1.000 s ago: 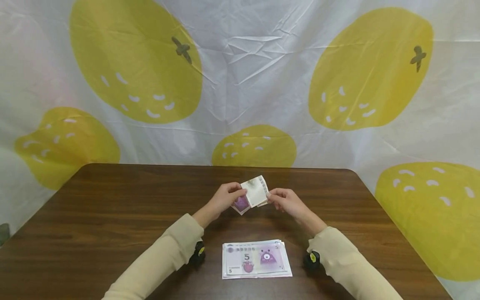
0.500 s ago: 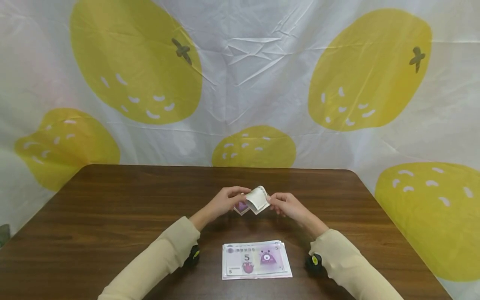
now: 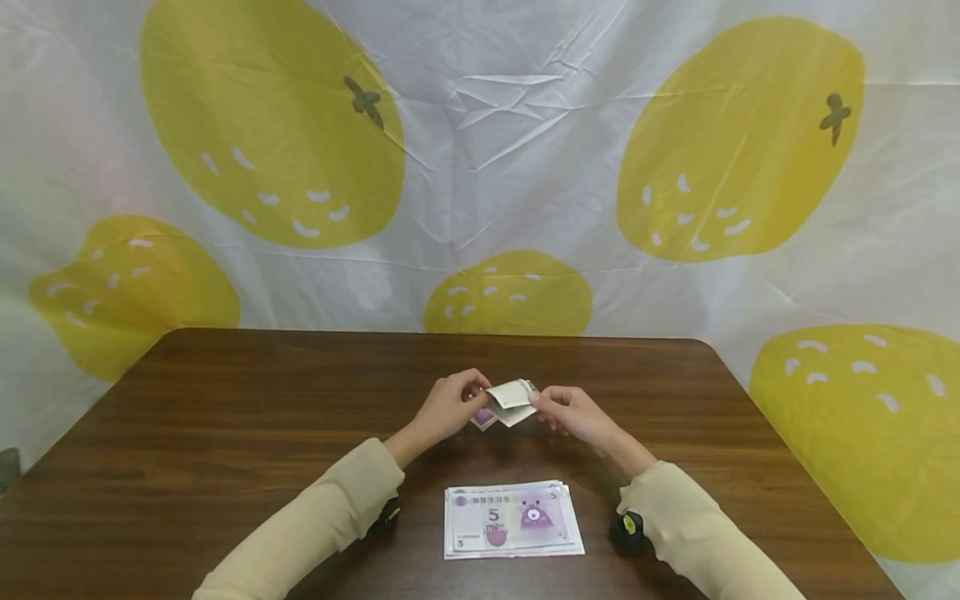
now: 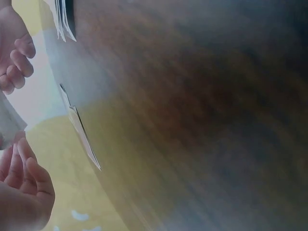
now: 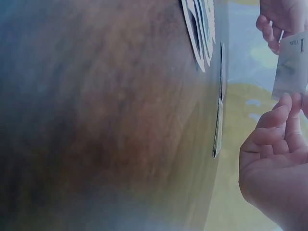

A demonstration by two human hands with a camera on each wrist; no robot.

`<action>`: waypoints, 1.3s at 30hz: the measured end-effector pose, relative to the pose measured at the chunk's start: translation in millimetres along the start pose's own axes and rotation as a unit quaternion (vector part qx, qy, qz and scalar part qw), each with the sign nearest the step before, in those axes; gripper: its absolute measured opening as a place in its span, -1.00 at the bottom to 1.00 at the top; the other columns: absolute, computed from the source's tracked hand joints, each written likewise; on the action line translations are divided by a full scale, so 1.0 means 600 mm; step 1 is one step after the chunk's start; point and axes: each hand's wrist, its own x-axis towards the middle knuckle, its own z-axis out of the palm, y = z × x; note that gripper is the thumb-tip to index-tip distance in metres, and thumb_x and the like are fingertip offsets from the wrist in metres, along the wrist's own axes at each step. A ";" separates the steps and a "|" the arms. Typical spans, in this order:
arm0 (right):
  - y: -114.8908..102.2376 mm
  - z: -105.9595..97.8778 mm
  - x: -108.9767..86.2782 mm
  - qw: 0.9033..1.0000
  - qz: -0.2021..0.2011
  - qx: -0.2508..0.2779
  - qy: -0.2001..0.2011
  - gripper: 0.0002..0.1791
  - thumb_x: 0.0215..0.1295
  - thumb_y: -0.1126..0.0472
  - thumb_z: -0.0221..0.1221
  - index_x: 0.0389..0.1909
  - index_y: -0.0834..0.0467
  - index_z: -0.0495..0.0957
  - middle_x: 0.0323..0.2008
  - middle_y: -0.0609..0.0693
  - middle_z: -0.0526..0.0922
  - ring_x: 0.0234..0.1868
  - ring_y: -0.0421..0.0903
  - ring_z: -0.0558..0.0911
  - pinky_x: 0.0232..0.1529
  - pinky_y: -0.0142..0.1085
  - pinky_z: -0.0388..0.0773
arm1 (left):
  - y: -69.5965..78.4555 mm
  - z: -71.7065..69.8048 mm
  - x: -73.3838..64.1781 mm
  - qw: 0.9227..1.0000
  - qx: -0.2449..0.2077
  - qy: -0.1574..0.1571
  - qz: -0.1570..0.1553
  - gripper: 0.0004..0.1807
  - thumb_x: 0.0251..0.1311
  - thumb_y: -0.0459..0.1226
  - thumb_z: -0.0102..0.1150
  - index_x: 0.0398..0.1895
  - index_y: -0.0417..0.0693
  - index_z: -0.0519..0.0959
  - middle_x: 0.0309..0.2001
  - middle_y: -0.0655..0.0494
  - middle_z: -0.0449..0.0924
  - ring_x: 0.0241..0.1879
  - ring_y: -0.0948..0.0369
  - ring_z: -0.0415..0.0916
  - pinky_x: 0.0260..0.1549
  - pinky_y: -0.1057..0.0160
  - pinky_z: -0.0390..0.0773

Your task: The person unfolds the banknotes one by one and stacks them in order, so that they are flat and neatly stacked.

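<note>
Both hands hold one pale play banknote over the far middle of the table. In the head view it is bent over on itself. My left hand pinches its left edge with thumb and fingers. My right hand grips its right edge between thumb and index finger. The right wrist view shows the note's face, printed with a 1 and YUAN. Below the hands, purple notes lie on the table, partly hidden by the held note.
A stack of purple 5 notes lies at the front middle of the brown wooden table, between the two forearms. Behind the table hangs a white cloth printed with yellow lemons.
The held note has come down lower and gone from nearly flat to bent over. My left fingers lifted and now pinch its left edge; the stack has not moved.
</note>
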 end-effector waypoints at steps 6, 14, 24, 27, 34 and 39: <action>0.006 0.000 0.000 1.000 -0.009 0.008 0.006 -0.68 0.25 0.24 0.02 -0.41 0.51 0.36 -0.66 -0.02 0.39 -0.65 -0.21 0.29 -0.64 -0.43 0.21 | -0.003 -0.002 -0.001 0.999 -0.024 0.011 -0.032 -0.86 0.09 -0.35 0.10 -0.31 -0.26 0.53 -0.47 0.03 0.54 -0.53 0.28 0.41 -0.56 0.37 0.41; 0.048 -0.009 0.014 0.998 -0.013 0.039 0.037 -0.78 0.14 0.23 0.14 -0.31 0.33 0.42 -0.66 0.06 0.44 -0.66 -0.20 0.38 -0.67 -0.42 0.24 | -0.009 -0.005 -0.005 0.994 -0.085 -0.009 -0.070 -0.74 0.10 -0.30 0.12 -0.19 -0.30 0.51 -0.30 -0.07 0.57 -0.42 0.22 0.49 -0.46 0.31 0.47; 0.050 -0.014 0.011 0.997 -0.026 0.048 0.048 -0.75 0.16 0.29 0.10 -0.19 0.37 0.39 -0.57 0.07 0.48 -0.64 -0.19 0.37 -0.66 -0.42 0.23 | -0.004 -0.003 -0.009 0.984 -0.158 -0.035 -0.081 -0.76 0.10 -0.32 0.12 -0.24 -0.36 0.50 -0.45 -0.06 0.55 -0.47 -0.06 0.46 -0.57 0.18 0.46; 0.053 -0.015 0.009 0.997 -0.025 0.048 0.047 -0.74 0.17 0.29 0.09 -0.18 0.37 0.39 -0.58 0.03 0.46 -0.64 -0.20 0.36 -0.66 -0.42 0.22 | -0.003 -0.006 -0.012 0.983 -0.161 -0.027 -0.087 -0.74 0.09 -0.31 0.14 -0.20 -0.33 0.48 -0.49 0.01 0.51 -0.51 -0.06 0.42 -0.64 0.29 0.39; 0.054 -0.022 0.004 0.998 -0.020 0.035 0.042 -0.72 0.18 0.26 0.09 -0.16 0.37 0.41 -0.57 -0.02 0.45 -0.64 -0.19 0.35 -0.64 -0.41 0.23 | 0.005 -0.023 -0.015 0.970 -0.228 -0.036 -0.071 -0.61 0.09 -0.48 0.05 0.02 -0.37 0.31 -0.40 -0.16 0.52 -0.60 0.18 0.37 -0.68 0.34 0.32; 0.049 -0.024 -0.001 0.999 -0.013 0.029 0.034 -0.74 0.20 0.28 0.08 -0.15 0.36 0.42 -0.60 0.00 0.41 -0.65 -0.19 0.34 -0.64 -0.40 0.24 | 0.027 -0.042 -0.026 0.970 -0.229 -0.059 -0.062 -0.53 0.09 -0.53 0.00 0.12 -0.36 0.23 -0.61 -0.03 0.37 -0.75 0.28 0.12 -0.74 0.39 0.17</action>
